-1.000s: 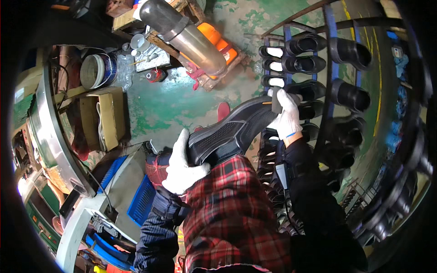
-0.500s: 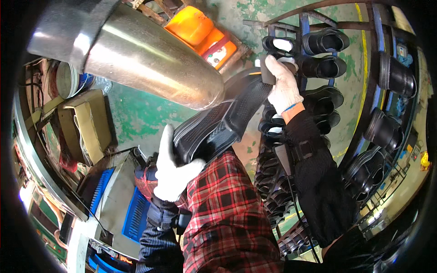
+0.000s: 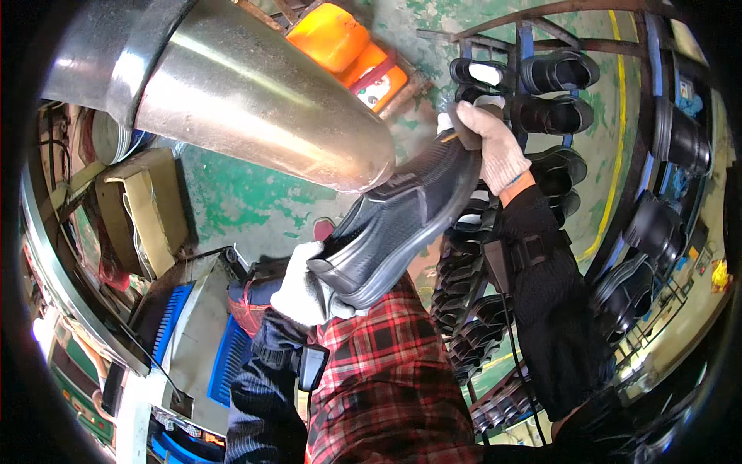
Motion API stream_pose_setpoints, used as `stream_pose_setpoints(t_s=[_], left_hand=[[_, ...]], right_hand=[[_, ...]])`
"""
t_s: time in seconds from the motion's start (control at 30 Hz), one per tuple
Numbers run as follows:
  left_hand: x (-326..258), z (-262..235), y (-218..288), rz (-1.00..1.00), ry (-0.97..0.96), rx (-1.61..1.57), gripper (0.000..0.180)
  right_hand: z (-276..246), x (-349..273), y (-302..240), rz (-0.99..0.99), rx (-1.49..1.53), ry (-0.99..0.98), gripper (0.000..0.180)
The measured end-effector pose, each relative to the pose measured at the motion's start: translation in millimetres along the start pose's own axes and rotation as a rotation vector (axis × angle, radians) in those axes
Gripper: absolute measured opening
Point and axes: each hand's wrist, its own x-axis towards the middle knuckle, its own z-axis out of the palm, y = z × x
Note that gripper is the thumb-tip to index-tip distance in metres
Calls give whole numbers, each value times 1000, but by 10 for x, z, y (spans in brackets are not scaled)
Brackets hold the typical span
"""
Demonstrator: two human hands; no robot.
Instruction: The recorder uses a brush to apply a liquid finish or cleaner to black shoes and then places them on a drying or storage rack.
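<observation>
A black shoe (image 3: 410, 216) with ribbed sides and a thick sole is held tilted in front of me, toe up to the right. My left hand (image 3: 305, 288), in a white glove, is closed around its heel. At the toe, my white-gloved right hand (image 3: 495, 147) pinches a small dark flat piece (image 3: 466, 133) between thumb and fingers; its kind is unclear. A sliver of orange shows beside that piece. The rounded end of a large steel tube (image 3: 270, 100) is right beside the shoe's upper; whether they touch I cannot tell.
Racks of black shoes (image 3: 556, 116) stand to the right, with more on a curved rack (image 3: 680, 139) at the far right. Orange containers (image 3: 328, 39) sit beyond the tube. A cardboard box (image 3: 154, 209) and a grey machine with blue slotted panels (image 3: 232, 363) are at left.
The shoe has rolled over, so its side and sole edge now face me. My left hand has shifted its grip around the heel. My right hand has moved slightly right and down.
</observation>
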Motion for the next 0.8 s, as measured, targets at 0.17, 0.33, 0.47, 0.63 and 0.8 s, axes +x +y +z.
stream_pose_setpoints(t_s=[0.17,0.33,0.47,0.63,0.8], left_hand=[[-20,-171,-32,-100,-267,-355,82],[187,-173,138,-288,-504,-233,83],[205,336,193,64,-141,159,79],[-297,520,122,20,-222,354,81],[-1649,232,-392,350,-326,454,85]], right_hand=[[589,-106,-38,-101,-246,6,32],[422,-74,-122,-60,-137,-46,22],[138,-282,-279,-166,49,167,25],[-96,-824,-294,-182,98,84,42],[397,-1420,267,-210,367,-176,38]])
